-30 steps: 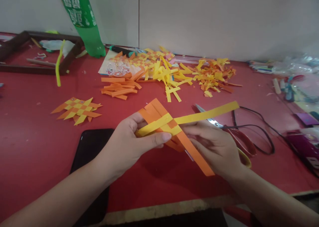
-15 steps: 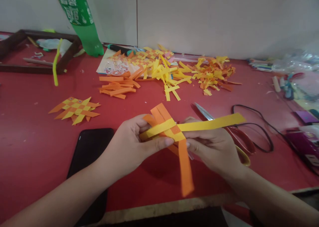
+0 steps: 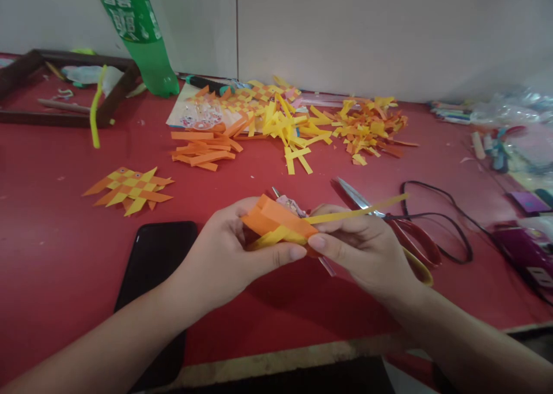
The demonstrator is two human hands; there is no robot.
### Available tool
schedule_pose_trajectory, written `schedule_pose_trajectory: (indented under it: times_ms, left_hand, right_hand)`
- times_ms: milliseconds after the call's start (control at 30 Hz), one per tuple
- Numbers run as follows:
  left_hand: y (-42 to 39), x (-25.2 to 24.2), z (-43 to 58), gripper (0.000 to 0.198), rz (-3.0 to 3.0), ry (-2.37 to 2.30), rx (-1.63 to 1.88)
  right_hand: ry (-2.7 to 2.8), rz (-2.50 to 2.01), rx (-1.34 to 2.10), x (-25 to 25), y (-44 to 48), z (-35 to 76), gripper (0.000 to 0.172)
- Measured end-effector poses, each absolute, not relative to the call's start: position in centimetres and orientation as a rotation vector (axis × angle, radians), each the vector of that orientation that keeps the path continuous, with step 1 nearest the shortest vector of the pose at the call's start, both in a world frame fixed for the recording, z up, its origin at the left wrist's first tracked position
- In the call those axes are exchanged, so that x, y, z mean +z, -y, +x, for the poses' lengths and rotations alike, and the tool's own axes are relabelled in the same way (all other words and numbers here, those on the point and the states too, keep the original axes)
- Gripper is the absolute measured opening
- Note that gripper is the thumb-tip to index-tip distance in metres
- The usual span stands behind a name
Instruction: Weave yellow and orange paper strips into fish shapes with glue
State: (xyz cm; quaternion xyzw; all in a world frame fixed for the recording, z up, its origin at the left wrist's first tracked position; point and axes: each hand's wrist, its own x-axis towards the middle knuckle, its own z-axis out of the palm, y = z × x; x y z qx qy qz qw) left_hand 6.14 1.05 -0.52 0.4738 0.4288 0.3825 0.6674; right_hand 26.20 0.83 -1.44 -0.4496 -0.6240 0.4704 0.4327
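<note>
One woven orange-and-yellow paper piece (image 3: pixel 279 221), held to the right of the black phone (image 3: pixel 159 250). Left hand (image 3: pixel 224 244): thumb and fingers pinching the piece's phone-facing side. Right hand (image 3: pixel 367 250): pinching its end farther from the phone. Scissors (image 3: pixel 354 192): well right of the phone. Checkered paper figure (image 3: pixel 132 189): just beyond the phone.
</note>
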Motion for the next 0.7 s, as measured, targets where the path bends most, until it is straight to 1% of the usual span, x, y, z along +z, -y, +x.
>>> schedule_pose_trajectory:
  times_ms: [133,267,333,533,700]
  left_hand:
    - [-1.08,-0.34,6.15,0.023,1.013,-0.974,0.932]
    - [-1.01,-0.50,5.94,0.014,0.979,-0.986,1.010]
    - [-0.95,-0.74,5.78,0.012,0.969,-0.989,0.994]
    - [-0.92,-1.18,5.52,0.017,1.000,-1.069,0.938]
    - [-1.05,-1.13,5.55,0.011,1.040,-1.085,0.948]
  right_hand:
    - [1.571,-1.112,1.167,-1.49,-0.90,26.24,0.002]
    - [1.613,-1.111,1.165,-1.50,-0.93,26.32,0.002]
    - [1.650,-1.113,1.147,-1.49,-0.96,26.35,0.003]
    - [1.644,-1.102,1.088,-1.53,-0.97,26.35,0.004]
    - [1.653,-1.164,1.073,-1.52,-0.83,26.45,0.002]
